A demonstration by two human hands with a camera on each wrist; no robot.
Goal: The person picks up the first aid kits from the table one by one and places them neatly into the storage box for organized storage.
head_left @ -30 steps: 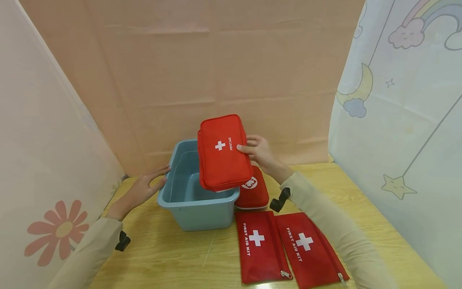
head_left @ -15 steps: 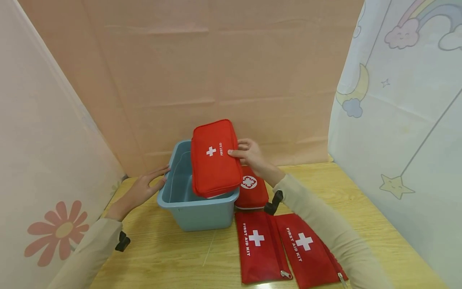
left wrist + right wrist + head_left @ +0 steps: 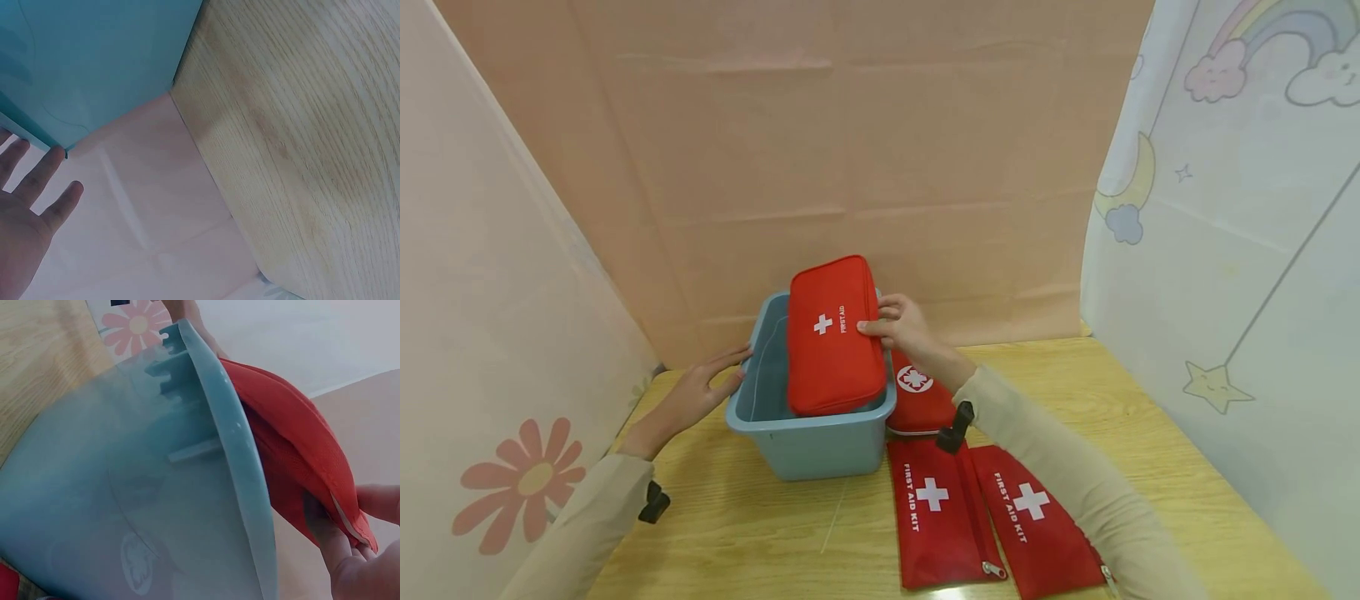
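— Red first-aid pouch [image 3: 833, 337], where was it when you looked?

— Tilted, its lower end down inside the blue plastic bin [image 3: 808, 437], its upper end leaning above the rim. The white cross and lettering faced me.

— Who had hold of it?

— The right hand [image 3: 904, 329]. Its fingers [image 3: 871, 327] were curled round the pouch's right edge, thumb on the front face, pinching the fabric. The wrist camera showed the same: fingertips clamped on the red edge right beside the bin's rim.

— And the other hand?

— The left hand [image 3: 696, 392] lay against the bin's left wall, fingers [image 3: 34, 178] straight and spread, gripping nothing, just touching the plastic near the rim.

— What else was about?

— A rounded red case [image 3: 917, 396] with a white emblem sat just to the right of the bin, partly behind the right forearm. Nearer the person, two flat red kit bags [image 3: 936, 517] lay side by side on the wooden tabletop [image 3: 745, 533], zips toward the front edge. Pale cloth screens stood round three sides, one with a flower, one with a rainbow and moon.
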